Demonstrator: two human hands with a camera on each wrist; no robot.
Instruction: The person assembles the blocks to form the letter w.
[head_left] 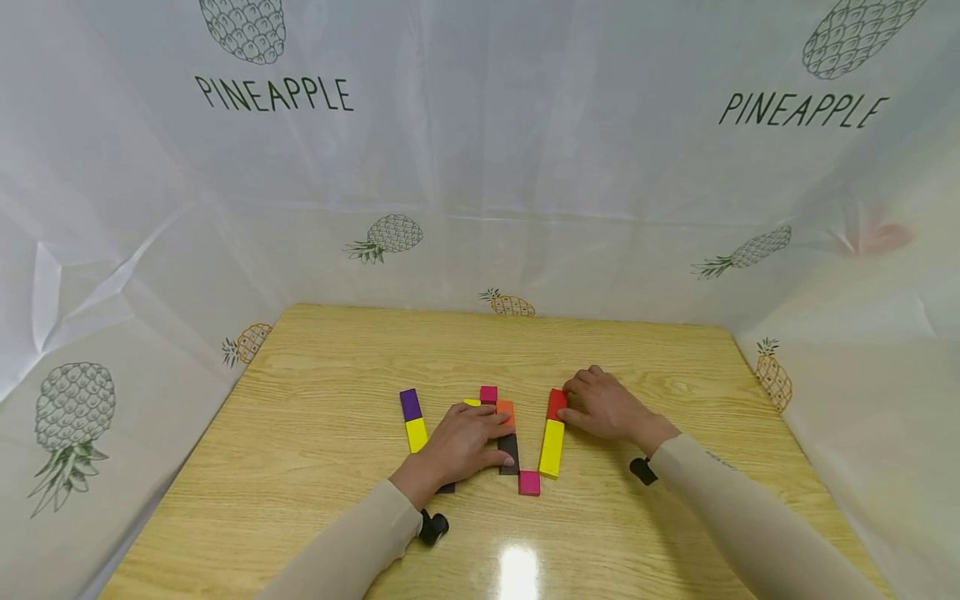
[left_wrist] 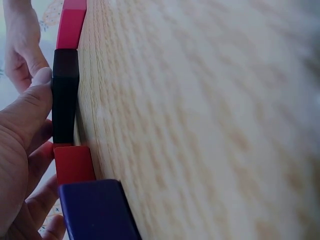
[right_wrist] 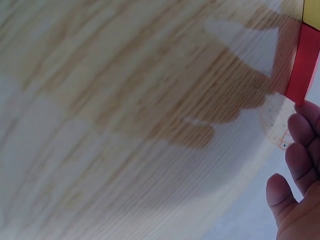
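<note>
In the head view several coloured rectangular blocks lie flat on the wooden table. My left hand (head_left: 467, 442) rests over the middle ones, fingers reaching across an orange block (head_left: 506, 407) and thumb against a black block (head_left: 508, 457). The left wrist view shows that thumb touching the black block (left_wrist: 65, 100), with a red block (left_wrist: 75, 165) and a purple block (left_wrist: 100, 210) nearer the camera. At the right, my right hand (head_left: 606, 407) touches the side of a red block (head_left: 557, 404), which lies end to end with a yellow block (head_left: 552, 450). Its fingertips meet the red block's end in the right wrist view.
Left of my left hand a purple block (head_left: 410, 405) and a yellow block (head_left: 416, 433) form a slanted line, partly hidden lower down. One pink block (head_left: 489, 393) lies behind the hand, another pink block (head_left: 529, 483) in front. Pineapple-printed sheeting (head_left: 480, 167) surrounds the table (head_left: 337, 350).
</note>
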